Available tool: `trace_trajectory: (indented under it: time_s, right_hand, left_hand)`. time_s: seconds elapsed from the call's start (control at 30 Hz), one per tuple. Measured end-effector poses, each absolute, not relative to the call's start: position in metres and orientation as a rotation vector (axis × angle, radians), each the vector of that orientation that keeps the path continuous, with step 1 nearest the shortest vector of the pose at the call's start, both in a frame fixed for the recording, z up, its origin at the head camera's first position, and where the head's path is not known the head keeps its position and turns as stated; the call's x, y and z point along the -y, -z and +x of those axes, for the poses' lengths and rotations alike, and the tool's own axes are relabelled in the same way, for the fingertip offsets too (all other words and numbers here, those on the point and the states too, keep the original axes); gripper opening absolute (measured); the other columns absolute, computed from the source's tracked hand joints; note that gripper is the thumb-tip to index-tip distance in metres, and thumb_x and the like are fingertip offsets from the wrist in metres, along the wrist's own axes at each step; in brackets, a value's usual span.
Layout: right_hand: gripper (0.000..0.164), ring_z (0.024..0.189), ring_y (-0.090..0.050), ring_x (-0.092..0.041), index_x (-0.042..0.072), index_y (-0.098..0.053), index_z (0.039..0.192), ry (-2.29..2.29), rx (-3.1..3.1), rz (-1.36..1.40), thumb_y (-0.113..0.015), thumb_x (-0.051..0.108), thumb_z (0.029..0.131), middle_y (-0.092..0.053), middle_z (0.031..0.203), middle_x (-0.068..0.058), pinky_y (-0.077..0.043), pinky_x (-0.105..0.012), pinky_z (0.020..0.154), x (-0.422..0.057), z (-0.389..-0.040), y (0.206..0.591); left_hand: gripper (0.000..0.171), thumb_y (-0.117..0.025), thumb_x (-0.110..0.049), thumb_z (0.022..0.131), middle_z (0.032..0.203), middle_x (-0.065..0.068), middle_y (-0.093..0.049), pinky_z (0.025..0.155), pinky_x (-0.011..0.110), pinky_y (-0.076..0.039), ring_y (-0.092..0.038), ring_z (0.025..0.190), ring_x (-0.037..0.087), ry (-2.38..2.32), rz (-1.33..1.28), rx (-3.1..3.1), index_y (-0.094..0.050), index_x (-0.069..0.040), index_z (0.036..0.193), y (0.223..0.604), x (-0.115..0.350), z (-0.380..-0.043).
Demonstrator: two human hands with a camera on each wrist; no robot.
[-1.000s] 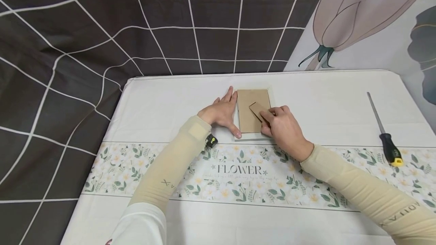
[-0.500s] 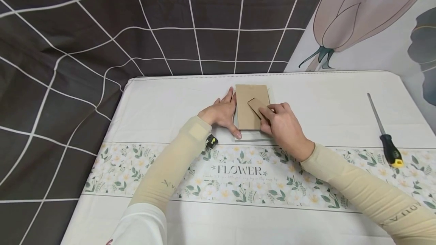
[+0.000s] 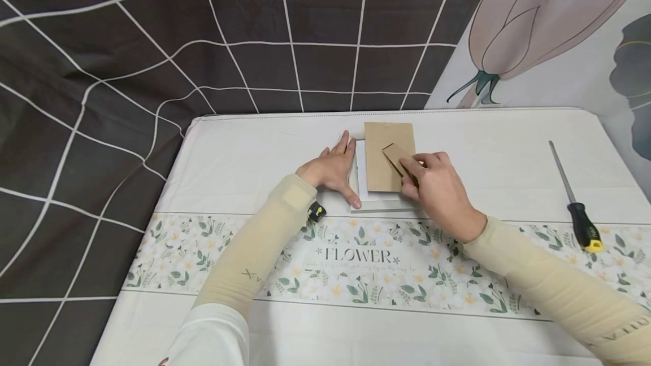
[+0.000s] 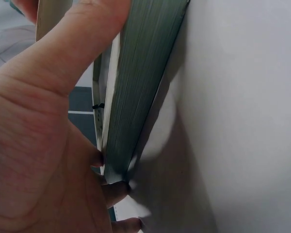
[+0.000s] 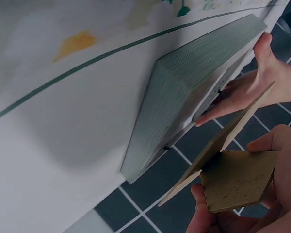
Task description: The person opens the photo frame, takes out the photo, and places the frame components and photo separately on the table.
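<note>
A picture frame [image 3: 382, 206] with a pale rim lies face down on the table. Its brown backing board [image 3: 377, 177], with a fold-out stand leg [image 3: 398, 156], is lifted off and tilted above the frame. Thumb and fingers of my right hand [image 3: 438, 188] pinch that leg; the right wrist view shows the leg [image 5: 237, 177] angled out from the board [image 5: 216, 143]. My left hand [image 3: 331, 168] rests spread along the frame's left edge, thumb at the near corner. A white sheet [image 3: 362, 171] shows inside the frame. Greenish frame sides [image 4: 143, 82] fill the left wrist view.
At the right lies a long-bladed tool [image 3: 580, 213] with a black and yellow handle. A floral band marked FLOWER [image 3: 358, 253] crosses the white tablecloth [image 3: 254, 151]. Behind the table hangs dark gridded fabric [image 3: 325, 66]. A small black device [image 3: 316, 211] sits at the left wrist.
My right hand has raised the backing board by its stand leg out of the frame and shifted it right, uncovering the white sheet. The left hand has stayed at the frame's edge.
</note>
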State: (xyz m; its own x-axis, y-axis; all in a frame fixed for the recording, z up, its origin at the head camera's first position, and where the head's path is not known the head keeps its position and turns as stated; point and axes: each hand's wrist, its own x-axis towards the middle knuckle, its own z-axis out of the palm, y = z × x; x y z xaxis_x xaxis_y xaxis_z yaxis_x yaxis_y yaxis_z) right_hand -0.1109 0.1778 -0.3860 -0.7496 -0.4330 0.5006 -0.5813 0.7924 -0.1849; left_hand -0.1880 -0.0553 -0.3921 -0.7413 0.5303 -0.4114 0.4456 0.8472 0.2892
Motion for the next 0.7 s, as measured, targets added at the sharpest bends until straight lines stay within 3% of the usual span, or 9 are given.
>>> trace_trajectory:
  time_s: [0.7]
  right_hand:
    - [0.033,0.089,-0.055,-0.038,-0.007,-0.064,0.106,-0.401,2.586,0.685,-0.058,0.01,0.079,-0.064,0.088,-0.025,-0.041,-0.049,0.081,-0.236,-0.103,0.383]
  left_hand:
    - [0.158,-0.077,-0.073,0.041,0.151,0.019,0.026,0.114,0.047,-0.004,0.015,0.14,0.024,-0.262,0.703,-2.523,0.013,0.001,0.148,0.392,0.057,-0.187]
